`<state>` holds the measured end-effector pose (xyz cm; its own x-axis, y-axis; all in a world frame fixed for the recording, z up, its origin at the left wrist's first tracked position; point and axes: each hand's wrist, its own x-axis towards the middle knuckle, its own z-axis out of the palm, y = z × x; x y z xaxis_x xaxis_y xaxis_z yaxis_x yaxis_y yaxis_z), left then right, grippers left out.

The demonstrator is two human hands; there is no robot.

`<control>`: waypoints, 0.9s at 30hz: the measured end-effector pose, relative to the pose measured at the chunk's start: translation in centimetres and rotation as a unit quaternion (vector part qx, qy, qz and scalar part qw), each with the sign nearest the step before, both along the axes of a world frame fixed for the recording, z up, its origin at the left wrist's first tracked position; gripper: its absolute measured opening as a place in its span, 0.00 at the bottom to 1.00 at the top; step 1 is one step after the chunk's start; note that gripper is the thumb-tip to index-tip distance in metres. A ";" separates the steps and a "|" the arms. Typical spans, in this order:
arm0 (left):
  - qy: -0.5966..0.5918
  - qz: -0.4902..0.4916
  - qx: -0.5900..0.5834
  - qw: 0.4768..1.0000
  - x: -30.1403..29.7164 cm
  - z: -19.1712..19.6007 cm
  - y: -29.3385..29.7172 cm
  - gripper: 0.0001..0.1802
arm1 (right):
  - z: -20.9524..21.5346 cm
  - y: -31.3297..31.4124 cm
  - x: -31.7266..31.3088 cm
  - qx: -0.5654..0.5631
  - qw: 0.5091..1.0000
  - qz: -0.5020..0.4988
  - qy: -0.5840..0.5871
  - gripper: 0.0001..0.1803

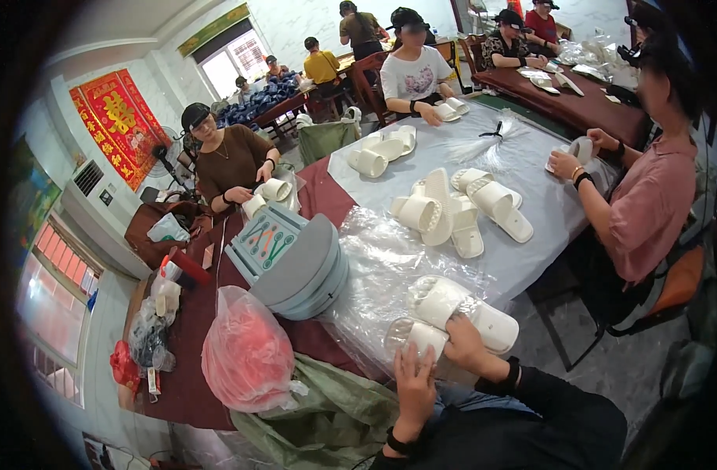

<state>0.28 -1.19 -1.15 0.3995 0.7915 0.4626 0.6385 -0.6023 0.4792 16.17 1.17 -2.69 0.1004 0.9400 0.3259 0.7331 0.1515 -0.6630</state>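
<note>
Table (530, 196): a long grey-covered top runs from the near centre to the far right, a dark red cloth beside it on the left; people sit around it handling white slippers.
Green sack (327, 407): crumpled at the near edge, left of the wearer's arms.
Plastic sheet (382, 266): clear film spread over the near end of the table, under the wearer's slippers.
Red bag (245, 352): a full, pinkish-red plastic bag on the red cloth, near left, touching the green sack.
Grey stack (303, 270): flat, half-round grey pieces piled just beyond the red bag, a card of small tools lying on top.
Slipper pile (460, 207): loose white slippers mid-table, far of the plastic sheet; more lie farther off toward the people at the far end.
Slipper (472, 313): a white slipper lying on the film at the near edge, toe pointing right.
Right hand (464, 345): fingers curled down over the near side of this slipper, closed on it.
Bagged slipper (413, 337): a second white slipper just left of the first, touching it, wrapped in clear film.
Left hand (413, 384): fingers extended and fairly spread, tips pressed against the near edge of the bagged slipper; whether it truly clasps it cannot be told.
</note>
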 end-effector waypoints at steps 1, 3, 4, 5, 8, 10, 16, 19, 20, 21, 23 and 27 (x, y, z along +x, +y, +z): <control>0.000 -0.002 0.001 1.000 0.1 0.3 -0.3 0.19 | -0.7 0.6 -0.2 0.001 1.000 -0.002 0.000 0.15; 0.001 -0.015 -0.002 1.000 0.5 0.9 -0.8 0.20 | -2.6 2.2 -0.4 0.113 0.992 -0.046 0.032 0.14; 0.002 -0.012 -0.001 1.000 0.3 0.8 -1.1 0.20 | -2.0 2.6 -0.8 -0.016 0.993 -0.054 0.103 0.17; -0.013 -0.049 -0.027 0.998 0.1 0.5 -1.5 0.20 | -2.1 3.1 -1.2 -0.015 0.993 -0.051 0.105 0.17; -0.013 -0.110 -0.027 0.993 -0.9 1.4 -1.9 0.25 | -1.9 4.4 -2.3 0.046 0.989 -0.076 0.122 0.16; 0.001 -0.134 -0.001 0.991 -1.4 1.5 -1.6 0.31 | -0.8 4.3 -2.5 -0.032 0.983 -0.064 0.170 0.16; -0.504 0.012 -0.347 0.791 -3.6 -4.2 0.9 0.36 | -4.1 6.3 -6.0 -0.020 0.974 -0.029 0.222 0.17; -0.499 0.007 -0.558 0.663 -2.6 -4.3 -0.4 0.26 | -4.9 7.2 -7.1 0.012 0.980 -0.029 0.195 0.22; -0.502 0.011 -0.555 0.663 -2.9 -4.6 -0.5 0.26 | -3.8 6.2 -7.3 -0.093 0.913 0.015 0.397 0.23; -0.529 -0.005 -0.568 0.630 -3.2 -4.8 -0.7 0.24 | -3.3 5.5 -7.4 -0.195 0.792 0.058 0.576 0.23; -0.543 -0.038 -0.589 0.597 -2.6 -4.7 -0.2 0.22 | -10.5 9.6 -5.7 -0.278 0.820 0.055 0.498 0.23; -0.608 -0.024 -0.576 0.546 -4.4 -4.6 1.0 0.16 | -3.4 4.4 -3.5 0.148 0.943 0.296 0.022 0.22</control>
<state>-4.07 -0.19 -5.72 0.3850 0.8388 -0.3850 -0.5768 0.5443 0.6092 12.63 5.60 -6.05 -0.3950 0.7030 0.5914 0.4344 0.7101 -0.5541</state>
